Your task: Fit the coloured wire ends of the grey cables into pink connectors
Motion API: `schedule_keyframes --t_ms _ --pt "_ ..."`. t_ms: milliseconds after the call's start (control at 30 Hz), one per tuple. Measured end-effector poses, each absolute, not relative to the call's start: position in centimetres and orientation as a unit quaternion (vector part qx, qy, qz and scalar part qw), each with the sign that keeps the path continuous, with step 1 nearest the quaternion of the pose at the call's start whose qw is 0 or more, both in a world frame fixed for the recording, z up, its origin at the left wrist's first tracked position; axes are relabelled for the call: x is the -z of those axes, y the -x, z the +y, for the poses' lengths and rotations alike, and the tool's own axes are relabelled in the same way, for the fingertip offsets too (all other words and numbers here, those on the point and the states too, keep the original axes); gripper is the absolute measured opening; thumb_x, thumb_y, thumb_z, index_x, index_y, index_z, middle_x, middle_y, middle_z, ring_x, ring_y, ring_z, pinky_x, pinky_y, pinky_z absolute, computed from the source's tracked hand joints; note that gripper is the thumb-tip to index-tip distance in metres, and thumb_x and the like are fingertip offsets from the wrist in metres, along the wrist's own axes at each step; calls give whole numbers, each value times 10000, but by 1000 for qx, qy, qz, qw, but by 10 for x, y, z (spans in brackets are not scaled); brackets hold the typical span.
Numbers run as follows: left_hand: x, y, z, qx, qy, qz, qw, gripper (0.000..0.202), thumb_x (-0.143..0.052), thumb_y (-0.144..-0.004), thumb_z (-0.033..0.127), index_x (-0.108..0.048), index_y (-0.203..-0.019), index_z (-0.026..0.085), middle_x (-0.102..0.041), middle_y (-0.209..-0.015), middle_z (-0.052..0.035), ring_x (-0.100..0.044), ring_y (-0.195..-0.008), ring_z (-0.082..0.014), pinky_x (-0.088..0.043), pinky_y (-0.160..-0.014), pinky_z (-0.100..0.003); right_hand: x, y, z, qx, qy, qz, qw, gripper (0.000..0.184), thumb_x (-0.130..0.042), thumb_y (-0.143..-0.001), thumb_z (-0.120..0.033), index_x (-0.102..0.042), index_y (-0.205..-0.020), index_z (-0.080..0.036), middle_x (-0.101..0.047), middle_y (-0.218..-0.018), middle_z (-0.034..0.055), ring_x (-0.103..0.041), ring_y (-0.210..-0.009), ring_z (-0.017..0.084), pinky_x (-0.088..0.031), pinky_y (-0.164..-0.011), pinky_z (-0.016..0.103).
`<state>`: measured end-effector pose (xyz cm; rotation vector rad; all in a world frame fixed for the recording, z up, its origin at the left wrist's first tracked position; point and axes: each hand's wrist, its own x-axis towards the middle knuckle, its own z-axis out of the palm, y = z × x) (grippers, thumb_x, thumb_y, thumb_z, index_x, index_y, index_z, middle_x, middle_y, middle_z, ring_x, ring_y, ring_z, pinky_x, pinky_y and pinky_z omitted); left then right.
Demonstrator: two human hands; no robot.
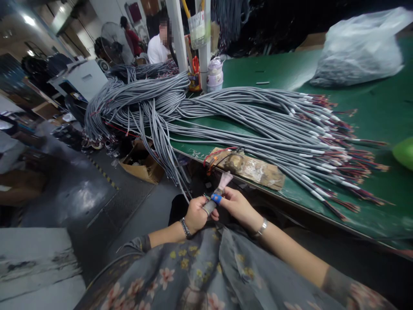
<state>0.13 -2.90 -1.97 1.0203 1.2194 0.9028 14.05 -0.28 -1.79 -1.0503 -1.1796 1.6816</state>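
Head — grey cylinder [209,208] between left grip [196,214] and right grip [238,206].

A lamp [29,20] flares white at top left, and the floor [79,194] throws back a pale glare! Soft sheen across the green table [245,71], deep shadow beneath it and behind the plastic bag [358,49]. Towards the edges everything stretches and smears, the flowered shirt [206,269] blurred, fine detail soft.
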Motion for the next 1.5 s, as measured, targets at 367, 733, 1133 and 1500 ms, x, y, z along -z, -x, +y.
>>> schedule_keyframes --t_ms 367,733,1133,1500 --pt "24 -2 -26 -410 -421 526 616 500 -631 -654 643 -570 -570 153 -623 -498 -37 -575 -409 -142 -474 -458 -254 21 -144 -6 -646 433 -459 430 424 -730 -624 -585 -602 -670 -184 -589 -602 5 -503 -546 139 -426 -562 305" --pt "23 0 -27 -401 -428 527 615 483 -647 -640 628 -567 -573 157 -619 -502 -33 -564 -407 -129 -457 -446 -241 21 -140 -6 -647 454 -430 437 459 -756 -553 -610 -593 -637 -190 -595 -602 -1 -501 -566 136 -426 -608 308" --pt "24 -2 -26 -431 -396 531 612 395 -649 -644 542 -568 -605 157 -600 -479 -12 -533 -380 -116 -416 -419 -228 18 -143 -7 -677 468 -376 424 418 -785 -533 -534 -567 -613 -187 -534 -541 -26 -440 -512 110 -349 -517 272" --pt "29 0 -26 -415 -405 525 623 421 -641 -663 566 -555 -607 158 -602 -492 -18 -525 -377 -106 -415 -414 -221 23 -143 -6 -703 450 -333 438 366 -810 -540 -468 -590 -621 -188 -537 -565 -23 -427 -519 108 -328 -521 265"
